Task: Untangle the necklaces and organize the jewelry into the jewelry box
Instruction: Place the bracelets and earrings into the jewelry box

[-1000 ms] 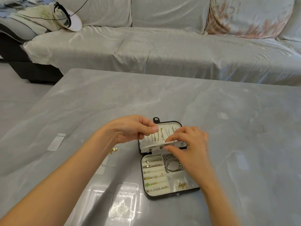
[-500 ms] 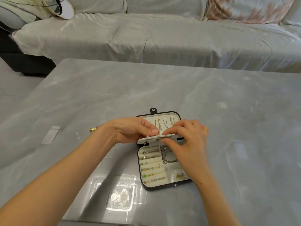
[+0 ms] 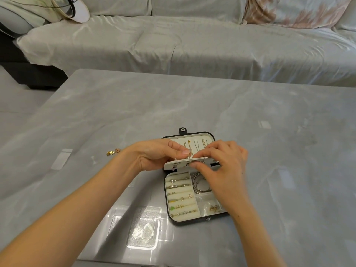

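A small black jewelry box (image 3: 192, 220) lies open on the grey counter (image 3: 192, 105), near its front edge, lid laid back away from the person. Both hands meet over the hinge line, where a pale flap (image 3: 179, 164) studded with earrings stands between lid and tray. The left hand (image 3: 156, 157) comes in from the left and pinches the flap's upper edge between thumb and forefinger, just below the thin gold necklaces (image 3: 192, 147) hanging inside the lid. The right hand (image 3: 223, 168) reaches from the right, its fingers curled over the same flap and gripping it, its palm covering part of the tray's right side. Below the hands the tray shows rings (image 3: 179, 186) tucked in cushioned rows at left, silver hoops (image 3: 200, 185) in a compartment beside them, and small gold pieces (image 3: 213, 208) in the front right compartment. Two loose gold charms (image 3: 113, 151) sit on the counter, well apart from the box, beyond the left wrist
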Demonstrator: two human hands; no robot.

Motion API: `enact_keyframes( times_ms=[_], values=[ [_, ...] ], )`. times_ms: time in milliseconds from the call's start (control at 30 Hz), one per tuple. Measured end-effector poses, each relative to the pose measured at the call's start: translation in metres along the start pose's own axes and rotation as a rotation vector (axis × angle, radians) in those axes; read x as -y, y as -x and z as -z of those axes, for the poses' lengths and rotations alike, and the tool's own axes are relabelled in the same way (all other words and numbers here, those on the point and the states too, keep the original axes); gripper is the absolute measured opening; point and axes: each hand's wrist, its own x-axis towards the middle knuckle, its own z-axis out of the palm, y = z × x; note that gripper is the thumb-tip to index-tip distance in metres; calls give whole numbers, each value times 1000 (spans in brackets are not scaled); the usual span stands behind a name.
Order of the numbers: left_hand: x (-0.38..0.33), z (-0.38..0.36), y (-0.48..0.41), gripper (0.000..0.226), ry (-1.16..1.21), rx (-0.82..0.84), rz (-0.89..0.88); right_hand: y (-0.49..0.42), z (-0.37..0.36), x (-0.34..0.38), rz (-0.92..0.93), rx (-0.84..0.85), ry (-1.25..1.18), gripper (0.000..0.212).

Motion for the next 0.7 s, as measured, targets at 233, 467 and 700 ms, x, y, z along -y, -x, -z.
enact_keyframes(
  times_ms=[233, 467, 700],
  values=[
    [1, 0, 1, 17, -6, 15, -15, -2, 0, 1, -7, -1, 8, 12],
    [2, 1, 0, 13, -9, 14, -26, -4, -1, 1, 2, -4, 18, 16],
    [4, 1, -1, 13, 3, 11, -42, -4, -2, 2, -4, -12, 19, 11]
  ],
)
